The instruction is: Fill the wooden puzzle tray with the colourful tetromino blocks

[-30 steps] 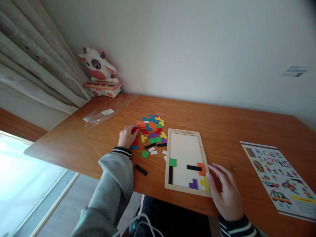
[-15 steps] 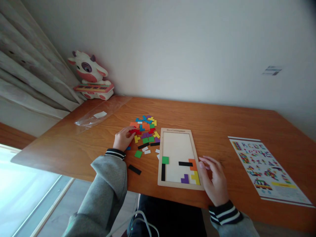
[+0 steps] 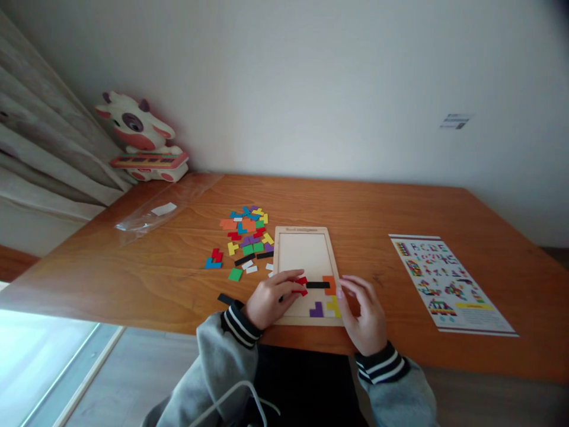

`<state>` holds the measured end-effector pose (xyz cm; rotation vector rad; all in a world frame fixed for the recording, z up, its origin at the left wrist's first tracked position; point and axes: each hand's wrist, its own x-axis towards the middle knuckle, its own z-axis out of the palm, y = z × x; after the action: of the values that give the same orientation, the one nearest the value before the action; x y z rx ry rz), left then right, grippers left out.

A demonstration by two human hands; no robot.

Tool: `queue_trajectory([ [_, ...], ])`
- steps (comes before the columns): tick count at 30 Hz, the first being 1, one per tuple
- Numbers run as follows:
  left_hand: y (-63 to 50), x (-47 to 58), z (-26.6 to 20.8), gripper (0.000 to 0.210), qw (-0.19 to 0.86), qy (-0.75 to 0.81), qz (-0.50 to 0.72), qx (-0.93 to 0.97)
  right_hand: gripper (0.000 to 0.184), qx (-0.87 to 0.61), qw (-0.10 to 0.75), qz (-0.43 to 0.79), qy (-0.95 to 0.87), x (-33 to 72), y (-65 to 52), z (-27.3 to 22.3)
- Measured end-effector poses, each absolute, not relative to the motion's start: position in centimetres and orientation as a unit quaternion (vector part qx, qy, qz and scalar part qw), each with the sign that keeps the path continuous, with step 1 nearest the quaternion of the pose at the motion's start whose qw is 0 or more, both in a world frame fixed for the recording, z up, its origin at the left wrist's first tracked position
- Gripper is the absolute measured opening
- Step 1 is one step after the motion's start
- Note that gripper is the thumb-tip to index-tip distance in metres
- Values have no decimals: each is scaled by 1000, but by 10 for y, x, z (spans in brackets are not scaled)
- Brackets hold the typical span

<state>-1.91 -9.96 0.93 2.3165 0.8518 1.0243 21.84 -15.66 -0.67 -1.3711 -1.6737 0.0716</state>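
My left hand [image 3: 272, 299] is over the lower left of the wooden puzzle board [image 3: 302, 252], its fingers closed on a red puzzle piece [image 3: 301, 286]. Right beside that piece lies a black bar piece [image 3: 318, 285], which meets an orange piece [image 3: 329, 285] at the board's right side. Lower down on the board are a purple piece [image 3: 316, 310] and a yellow piece [image 3: 332, 306]. At the board's right edge rests my right hand [image 3: 365, 317], thumb and fingers apart with nothing between them. The board's lower left corner is hidden behind my left hand.
Left of the board lies a pile of coloured puzzle pieces [image 3: 249, 225]. A black bar [image 3: 226, 299] is near the table's front edge. A printed pattern sheet [image 3: 448, 284] lies to the right. At the back left are a clear plastic bag [image 3: 149, 220] and a cow toy keyboard [image 3: 149, 160].
My left hand has moved right from the pile to the board, carrying a red piece. My right hand stays by the board's right edge. The whole view has shifted a little.
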Motion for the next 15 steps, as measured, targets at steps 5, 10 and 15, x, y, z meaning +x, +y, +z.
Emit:
queue_trajectory([
  [5,-105,-20,4,18,256,310,348,847,23,-560,468,40,-682,218,-157,-7],
  [10,-107,-28,7,17,240,307,341,855,23,-556,466,37,-687,217,-157,-7],
  [15,-114,-40,2,16,159,342,402,834,24,-528,436,17,-728,214,-158,-5],
])
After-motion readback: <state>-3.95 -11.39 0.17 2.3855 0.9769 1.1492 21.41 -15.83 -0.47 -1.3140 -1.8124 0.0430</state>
